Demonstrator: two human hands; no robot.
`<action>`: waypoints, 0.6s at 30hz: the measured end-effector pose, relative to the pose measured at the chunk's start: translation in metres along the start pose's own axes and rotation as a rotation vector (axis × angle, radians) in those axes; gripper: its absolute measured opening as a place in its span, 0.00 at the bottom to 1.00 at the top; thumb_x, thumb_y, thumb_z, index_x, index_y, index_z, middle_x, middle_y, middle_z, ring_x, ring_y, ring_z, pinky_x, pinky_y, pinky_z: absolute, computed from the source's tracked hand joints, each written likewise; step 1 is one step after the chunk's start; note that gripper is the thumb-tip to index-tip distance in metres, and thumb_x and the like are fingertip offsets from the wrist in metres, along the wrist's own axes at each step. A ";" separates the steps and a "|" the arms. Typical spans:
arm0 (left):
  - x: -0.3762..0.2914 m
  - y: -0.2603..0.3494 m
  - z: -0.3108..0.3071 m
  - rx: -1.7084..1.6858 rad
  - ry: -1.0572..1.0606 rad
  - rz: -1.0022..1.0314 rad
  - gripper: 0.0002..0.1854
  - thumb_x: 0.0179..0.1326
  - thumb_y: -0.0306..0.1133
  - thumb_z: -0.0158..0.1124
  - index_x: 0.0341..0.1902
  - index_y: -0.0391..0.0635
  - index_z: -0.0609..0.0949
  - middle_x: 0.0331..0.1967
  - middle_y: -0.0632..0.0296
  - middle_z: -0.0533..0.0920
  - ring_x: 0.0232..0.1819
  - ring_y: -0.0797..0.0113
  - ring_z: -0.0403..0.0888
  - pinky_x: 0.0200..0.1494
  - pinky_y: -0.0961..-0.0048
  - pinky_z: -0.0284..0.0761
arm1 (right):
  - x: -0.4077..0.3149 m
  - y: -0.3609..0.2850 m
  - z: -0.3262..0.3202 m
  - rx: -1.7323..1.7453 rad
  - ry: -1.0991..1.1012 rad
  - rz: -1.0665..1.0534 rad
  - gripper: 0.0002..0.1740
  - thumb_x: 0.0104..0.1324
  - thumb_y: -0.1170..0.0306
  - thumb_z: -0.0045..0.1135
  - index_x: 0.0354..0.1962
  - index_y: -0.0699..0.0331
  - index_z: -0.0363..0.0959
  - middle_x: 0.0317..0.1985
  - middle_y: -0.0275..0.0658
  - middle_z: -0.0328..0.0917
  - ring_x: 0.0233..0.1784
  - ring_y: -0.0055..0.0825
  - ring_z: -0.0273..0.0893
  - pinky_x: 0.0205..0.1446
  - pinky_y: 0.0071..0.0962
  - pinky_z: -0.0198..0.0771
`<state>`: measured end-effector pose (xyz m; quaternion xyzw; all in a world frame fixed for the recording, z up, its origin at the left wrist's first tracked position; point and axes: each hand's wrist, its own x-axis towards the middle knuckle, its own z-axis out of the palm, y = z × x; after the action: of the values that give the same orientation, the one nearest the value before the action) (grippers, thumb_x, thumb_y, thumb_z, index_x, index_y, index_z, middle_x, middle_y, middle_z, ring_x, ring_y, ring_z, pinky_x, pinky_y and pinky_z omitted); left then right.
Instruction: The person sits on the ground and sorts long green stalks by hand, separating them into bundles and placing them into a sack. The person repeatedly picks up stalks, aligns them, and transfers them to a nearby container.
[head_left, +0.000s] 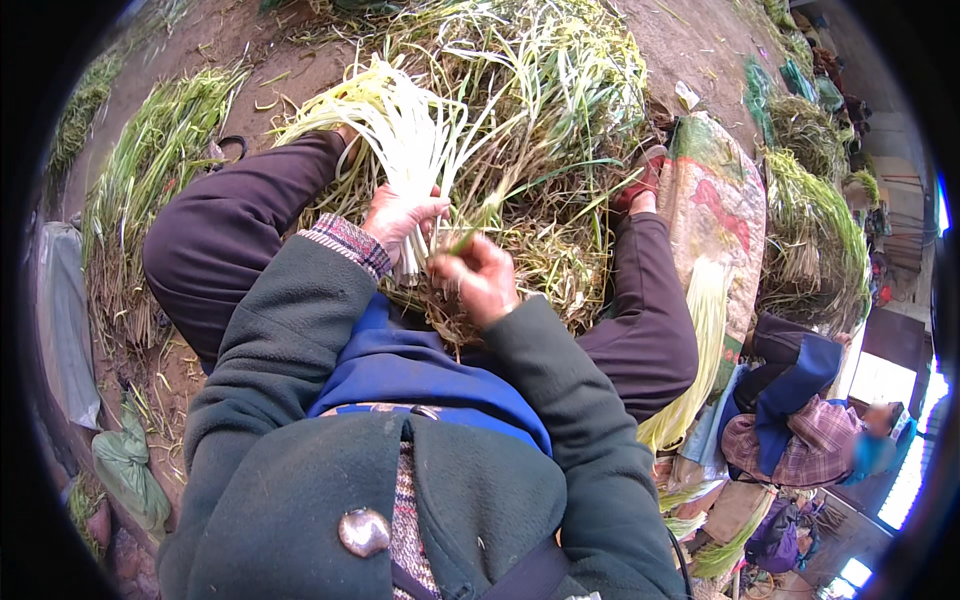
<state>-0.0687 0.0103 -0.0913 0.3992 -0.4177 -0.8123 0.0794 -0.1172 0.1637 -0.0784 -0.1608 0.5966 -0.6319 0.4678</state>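
Observation:
My left hand (401, 217) is closed around a bunch of long pale stalks (405, 150), which look like blanched garlic chives. Their leafy ends fan out away from me, and the white cut-looking ends point back towards my lap. Close beside it, my right hand (480, 277) pinches a single greenish stalk (476, 232); the fingertips are blurred by motion. Beneath both hands, between my legs, lies a heap of dry, brownish plant waste (555, 262). A large pile of untrimmed green and pale stalks (547, 82) rises beyond it.
Along my right leg, a sack (697, 202) lies on the ground with a sorted bundle of pale stalks (705, 322) on it. Another person (795, 427) sits to the right. More green stalks (150, 187) lie at left, near a tied green bag (131, 472).

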 end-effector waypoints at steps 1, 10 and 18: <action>-0.001 0.002 -0.002 -0.046 -0.023 -0.021 0.11 0.50 0.23 0.62 0.37 0.41 0.73 0.21 0.61 0.79 0.13 0.82 0.70 0.13 0.87 0.65 | -0.018 -0.001 0.002 0.013 -0.060 0.000 0.07 0.56 0.81 0.51 0.34 0.67 0.69 0.31 0.37 0.75 0.33 0.22 0.73 0.40 0.23 0.69; -0.008 0.003 -0.002 -0.293 -0.333 -0.149 0.10 0.57 0.29 0.56 0.41 0.44 0.69 0.24 0.63 0.77 0.14 0.84 0.65 0.14 0.87 0.63 | 0.022 -0.018 -0.011 0.343 0.173 0.198 0.12 0.57 0.72 0.47 0.41 0.62 0.65 0.20 0.30 0.67 0.16 0.17 0.65 0.16 0.15 0.63; -0.020 0.005 0.001 -0.219 -0.269 -0.239 0.11 0.58 0.38 0.58 0.39 0.47 0.72 0.21 0.71 0.75 0.13 0.87 0.64 0.14 0.88 0.62 | 0.055 -0.007 -0.007 0.580 0.087 0.163 0.08 0.54 0.75 0.55 0.33 0.62 0.68 0.28 0.33 0.75 0.22 0.18 0.73 0.23 0.15 0.71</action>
<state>-0.0573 0.0170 -0.0761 0.3228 -0.2832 -0.9026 -0.0312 -0.1537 0.1238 -0.0935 0.0551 0.4218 -0.7426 0.5173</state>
